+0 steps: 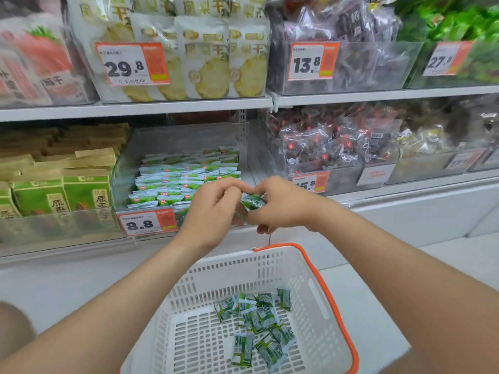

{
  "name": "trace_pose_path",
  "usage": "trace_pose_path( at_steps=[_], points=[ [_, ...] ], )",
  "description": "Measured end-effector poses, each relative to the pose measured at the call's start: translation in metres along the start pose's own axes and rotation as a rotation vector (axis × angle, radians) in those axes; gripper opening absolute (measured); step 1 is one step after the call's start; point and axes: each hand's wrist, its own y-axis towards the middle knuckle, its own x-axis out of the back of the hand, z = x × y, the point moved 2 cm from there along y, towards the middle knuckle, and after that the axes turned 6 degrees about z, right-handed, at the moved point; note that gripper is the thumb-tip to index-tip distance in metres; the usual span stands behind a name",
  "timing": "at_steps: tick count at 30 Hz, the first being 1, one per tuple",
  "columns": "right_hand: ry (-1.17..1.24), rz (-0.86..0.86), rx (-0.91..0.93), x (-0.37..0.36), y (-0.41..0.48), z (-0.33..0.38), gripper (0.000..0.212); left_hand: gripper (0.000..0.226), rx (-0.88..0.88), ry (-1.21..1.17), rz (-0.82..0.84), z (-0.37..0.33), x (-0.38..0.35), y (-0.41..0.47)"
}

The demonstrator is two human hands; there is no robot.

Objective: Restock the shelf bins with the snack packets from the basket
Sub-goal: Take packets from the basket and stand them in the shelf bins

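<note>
Nearest the camera sits the white perforated plastic basket with an orange rim [232, 261], with a loose heap of small green-and-white snack packets [256, 322] on its floor. Above it both hands meet in front of the shelf. The right hand [280, 203] curls its fingers round one green snack packet [252, 202], and the left hand [213, 209], fingers bent, seems to pinch that packet's left end. The packet's long axis runs roughly side to side, from one hand to the other. The clear plastic shelf bin [122, 168], lined with rows of similar packets, lies just up and to the left, beyond the left hand. That makes the left hand the likelier one to carry the packet in.
</note>
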Motion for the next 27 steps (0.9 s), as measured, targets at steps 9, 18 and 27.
trace_pose_path(
  at_steps=[9,18,27],
  points=[
    [0.497,0.147,0.075,0.015,0.005,0.019,0.028,0.030,-0.147,0.442,0.124,-0.022,0.043,0.039],
    [0.346,-0.123,0.082,0.024,0.054,0.008,0.031,0.025,0.137,0.009,0.085,-0.007,0.059,0.063],
    [-0.194,-0.612,0.172,0.044,0.093,0.014,0.017,0.026,0.037,0.446,-0.029,0.033,0.072,0.104]
  ],
)
